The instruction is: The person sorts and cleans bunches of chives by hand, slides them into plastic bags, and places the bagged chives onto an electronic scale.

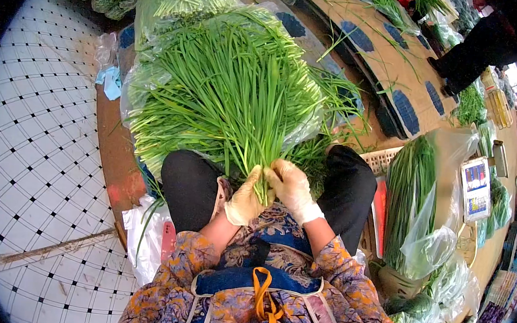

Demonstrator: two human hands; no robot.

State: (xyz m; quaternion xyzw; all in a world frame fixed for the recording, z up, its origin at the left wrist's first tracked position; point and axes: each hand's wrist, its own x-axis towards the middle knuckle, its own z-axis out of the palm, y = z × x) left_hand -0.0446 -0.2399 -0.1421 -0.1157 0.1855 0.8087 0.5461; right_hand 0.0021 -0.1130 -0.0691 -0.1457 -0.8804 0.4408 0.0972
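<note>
A large heap of green garlic chives (217, 76) lies before my knees on clear plastic. My left hand (246, 199), in a pale thin glove, is closed around the stem ends of a bunch of chives (261, 183). On the other side of these ends is my right hand (292, 189), also gloved, its fingers bent and pinching at the stems. The leaves of the bunch fan out forward over the heap. Which stems sit between the right fingertips is partly hidden.
Bagged chives (410, 201) stand to the right, near a white scale display (476, 189) and an orange-red object (379, 217). A light blue mask (109, 82) and white plastic bag (142, 234) are at left. Another person's dark legs (477, 52) stand at the far right.
</note>
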